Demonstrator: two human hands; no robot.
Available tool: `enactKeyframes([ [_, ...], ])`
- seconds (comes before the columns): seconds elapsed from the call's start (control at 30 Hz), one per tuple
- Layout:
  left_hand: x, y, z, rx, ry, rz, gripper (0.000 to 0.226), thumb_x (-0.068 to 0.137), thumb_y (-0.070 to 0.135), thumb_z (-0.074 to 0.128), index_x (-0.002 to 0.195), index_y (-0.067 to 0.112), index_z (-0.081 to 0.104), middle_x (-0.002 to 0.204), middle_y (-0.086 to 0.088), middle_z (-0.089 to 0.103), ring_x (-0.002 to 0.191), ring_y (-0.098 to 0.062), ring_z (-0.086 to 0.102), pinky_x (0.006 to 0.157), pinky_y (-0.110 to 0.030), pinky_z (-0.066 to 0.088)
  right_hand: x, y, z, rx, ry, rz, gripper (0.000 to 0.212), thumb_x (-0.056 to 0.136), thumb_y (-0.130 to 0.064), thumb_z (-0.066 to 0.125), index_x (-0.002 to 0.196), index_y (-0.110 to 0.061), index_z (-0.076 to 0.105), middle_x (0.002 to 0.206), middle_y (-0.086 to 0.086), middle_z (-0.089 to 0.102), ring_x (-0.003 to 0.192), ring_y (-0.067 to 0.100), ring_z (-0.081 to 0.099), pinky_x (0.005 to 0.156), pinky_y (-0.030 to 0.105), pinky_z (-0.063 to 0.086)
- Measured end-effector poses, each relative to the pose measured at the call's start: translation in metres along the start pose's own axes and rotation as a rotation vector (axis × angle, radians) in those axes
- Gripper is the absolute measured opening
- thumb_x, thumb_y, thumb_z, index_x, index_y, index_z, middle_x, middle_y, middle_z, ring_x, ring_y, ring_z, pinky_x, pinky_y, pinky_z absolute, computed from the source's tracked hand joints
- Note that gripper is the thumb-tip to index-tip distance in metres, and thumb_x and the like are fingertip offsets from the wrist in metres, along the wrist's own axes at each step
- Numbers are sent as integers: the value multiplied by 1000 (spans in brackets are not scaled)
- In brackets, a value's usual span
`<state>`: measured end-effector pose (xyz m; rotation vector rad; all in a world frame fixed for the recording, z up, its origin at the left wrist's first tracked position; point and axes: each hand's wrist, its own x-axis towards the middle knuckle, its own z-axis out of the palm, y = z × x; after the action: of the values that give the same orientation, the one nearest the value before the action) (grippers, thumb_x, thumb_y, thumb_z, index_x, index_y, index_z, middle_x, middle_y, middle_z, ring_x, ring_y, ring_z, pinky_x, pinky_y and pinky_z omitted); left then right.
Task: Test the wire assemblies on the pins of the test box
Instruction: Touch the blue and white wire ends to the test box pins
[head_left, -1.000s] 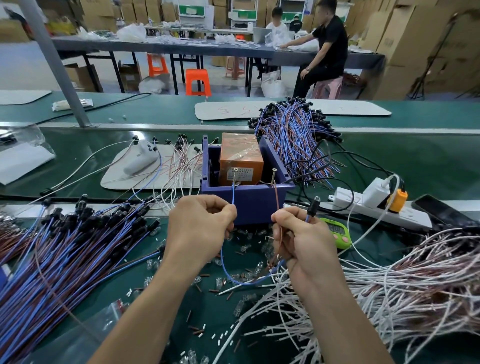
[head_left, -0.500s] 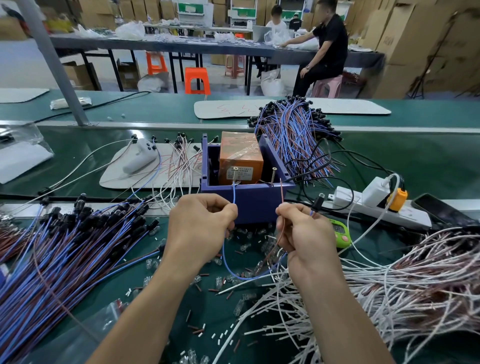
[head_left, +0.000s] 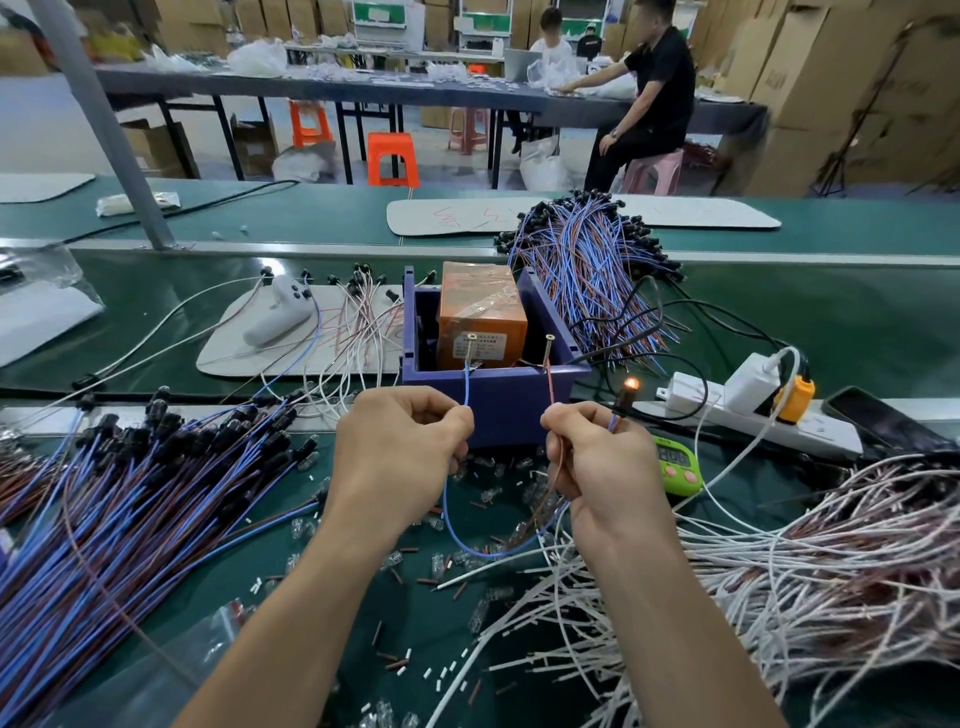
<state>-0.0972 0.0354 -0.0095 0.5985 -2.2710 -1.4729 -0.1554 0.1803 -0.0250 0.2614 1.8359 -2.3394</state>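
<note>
**Wire assembly (head_left: 491, 555) under test, lamp (head_left: 630, 384) glowing**

Its blue lead (head_left: 467, 387) rises from the left hand (head_left: 400, 447), pinched between thumb and forefinger, to the left pin (head_left: 470, 345) of the test box (head_left: 493, 405). The right hand (head_left: 597, 457) pinches the brown lead (head_left: 549, 384) up toward the right pin (head_left: 547, 348) and also grips the stem of the lit lamp. The slack loop hangs between the wrists, just over clear bits (head_left: 488, 493) strewn on the tabletop (head_left: 831, 322). An orange block (head_left: 480, 312) fills the box behind the pins. Black cables (head_left: 623, 343) cross the box's right rim. A green timer (head_left: 675, 465) sits just beside the right hand, a power strip (head_left: 753, 423) beyond it. Blue-and-brown wires (head_left: 130, 493) heap at left, white ones (head_left: 805, 545) at right.
</note>
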Motion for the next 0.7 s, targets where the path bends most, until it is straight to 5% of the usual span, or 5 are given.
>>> enactKeyframes([
  [0.3,-1,3,1,-44,84,-16,24,84,26,74,67,42,75,56,10,70,42,-1,59,44,-14,43,-9,-3,-7,122,57,8,42,92,-5,69,52,-17,66,51,1,53,45,13,41,48,25,34],
  [0.47,-6,10,1,-67,120,18,20,82,29,71,66,40,75,53,9,68,35,0,48,36,-11,34,-20,-14,-29,199,3,20,34,92,-6,69,60,-17,64,54,3,53,44,12,42,46,23,35],
  [0.7,-35,20,26,-131,-388,54,18,90,29,75,73,24,79,64,-4,73,45,-14,59,50,-28,51,-41,-25,-79,118,-31,83,17,89,-4,70,73,-10,70,58,5,55,47,11,45,44,20,40],
])
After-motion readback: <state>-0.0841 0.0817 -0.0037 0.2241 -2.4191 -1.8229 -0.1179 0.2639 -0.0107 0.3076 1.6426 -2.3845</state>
